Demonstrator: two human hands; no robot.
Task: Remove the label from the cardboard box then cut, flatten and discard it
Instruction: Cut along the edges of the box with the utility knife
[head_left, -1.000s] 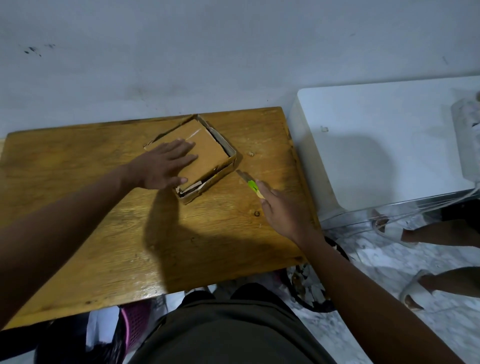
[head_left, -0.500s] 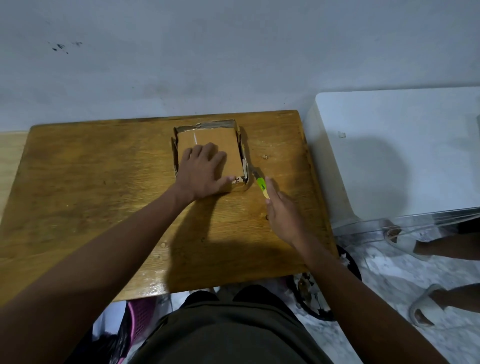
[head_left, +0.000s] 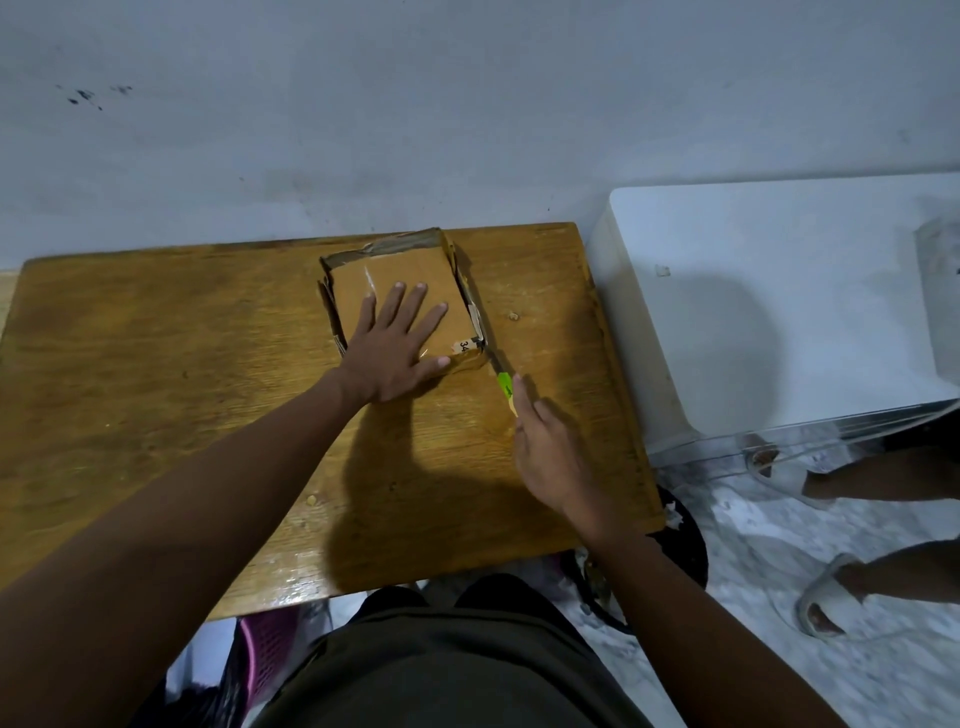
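Wooden table (head_left: 156, 364), left hand (head_left: 392, 348) flat with fingers spread, pressing down on cardboard box (head_left: 410, 275) at table's far centre, green cutter (head_left: 503, 387) tip at box's near right corner, right hand (head_left: 550, 457) gripping cutter handle, white appliance (head_left: 779, 291) beside table

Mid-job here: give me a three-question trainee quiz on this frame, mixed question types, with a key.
1. True or false: the left hand lies flat on the cardboard box.
2. The right hand holds: A) scissors B) a green-handled cutter C) tape.
3. Fill in: the blade tip meets the box at its near-____ corner.

Key: 1 true; 2 B; 3 right.
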